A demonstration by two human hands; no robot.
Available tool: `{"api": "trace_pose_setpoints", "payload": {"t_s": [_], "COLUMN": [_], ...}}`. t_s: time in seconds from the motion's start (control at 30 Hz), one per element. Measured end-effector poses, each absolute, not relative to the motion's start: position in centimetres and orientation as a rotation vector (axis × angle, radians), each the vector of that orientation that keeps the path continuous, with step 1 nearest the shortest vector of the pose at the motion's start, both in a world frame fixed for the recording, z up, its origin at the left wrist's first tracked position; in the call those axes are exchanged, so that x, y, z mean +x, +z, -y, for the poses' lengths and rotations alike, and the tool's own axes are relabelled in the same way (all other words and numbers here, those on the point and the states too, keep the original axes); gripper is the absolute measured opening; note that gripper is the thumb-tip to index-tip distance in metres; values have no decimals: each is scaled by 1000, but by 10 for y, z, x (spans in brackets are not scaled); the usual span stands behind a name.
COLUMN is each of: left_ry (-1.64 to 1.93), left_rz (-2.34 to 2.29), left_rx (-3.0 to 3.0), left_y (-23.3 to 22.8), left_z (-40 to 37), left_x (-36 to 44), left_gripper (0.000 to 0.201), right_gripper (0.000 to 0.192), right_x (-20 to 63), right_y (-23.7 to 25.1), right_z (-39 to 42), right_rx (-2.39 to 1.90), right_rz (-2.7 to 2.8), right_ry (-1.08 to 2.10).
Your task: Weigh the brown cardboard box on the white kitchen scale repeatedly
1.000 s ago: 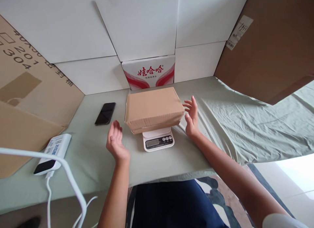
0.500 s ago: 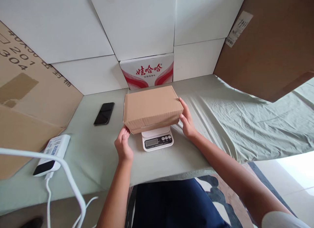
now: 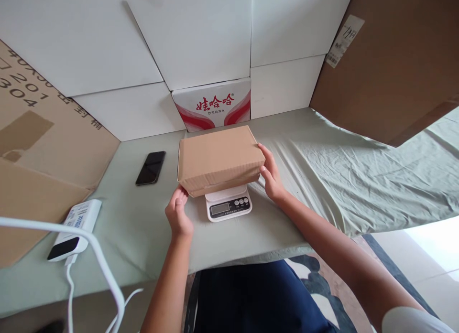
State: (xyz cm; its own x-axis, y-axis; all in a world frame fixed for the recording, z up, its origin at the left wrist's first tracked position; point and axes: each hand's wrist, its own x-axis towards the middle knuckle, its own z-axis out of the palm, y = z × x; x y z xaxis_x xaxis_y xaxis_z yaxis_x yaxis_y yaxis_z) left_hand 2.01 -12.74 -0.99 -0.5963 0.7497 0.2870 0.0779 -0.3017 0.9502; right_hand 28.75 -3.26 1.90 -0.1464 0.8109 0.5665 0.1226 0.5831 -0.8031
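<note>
A closed brown cardboard box [image 3: 219, 157] rests on a small white digital scale [image 3: 228, 205] in the middle of the table. My left hand [image 3: 178, 212] grips the box's near left corner from below. My right hand [image 3: 271, 176] presses against the box's right end, fingers wrapped on its edge. The scale's display and buttons show in front of the box.
A black phone [image 3: 151, 167] lies left of the box. A white power strip [image 3: 73, 225] with a cable sits at the near left. White boxes and a red-printed carton [image 3: 212, 104] stand behind; brown cardboard sheets lean on both sides. A green cloth [image 3: 344, 170] covers the table.
Both hands were open and apart from the box a second ago. They closed in on its two ends and now hold it on the scale.
</note>
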Motion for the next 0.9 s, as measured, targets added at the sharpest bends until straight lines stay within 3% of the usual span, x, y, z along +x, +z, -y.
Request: {"api": "trace_pose_setpoints", "payload": {"t_s": [0.3,0.53,0.9], "left_ry": [1964,2178,2022], "left_rz": [-1500,-1419,-1403], "left_rx": [1048,1089,1030], "left_y": [-9,9,-6], "left_z": [126,128,124], "left_x": [22,25,21], "left_gripper": [65,60,66], "right_gripper": [63,74,71], "right_x": [287,290,286], "right_y": [18,19,23], "right_z": [32,29,34], "right_rx": [-786,-882,-769], "right_rz": [1643,1542,1591], "right_ry": [718,708,852]}}
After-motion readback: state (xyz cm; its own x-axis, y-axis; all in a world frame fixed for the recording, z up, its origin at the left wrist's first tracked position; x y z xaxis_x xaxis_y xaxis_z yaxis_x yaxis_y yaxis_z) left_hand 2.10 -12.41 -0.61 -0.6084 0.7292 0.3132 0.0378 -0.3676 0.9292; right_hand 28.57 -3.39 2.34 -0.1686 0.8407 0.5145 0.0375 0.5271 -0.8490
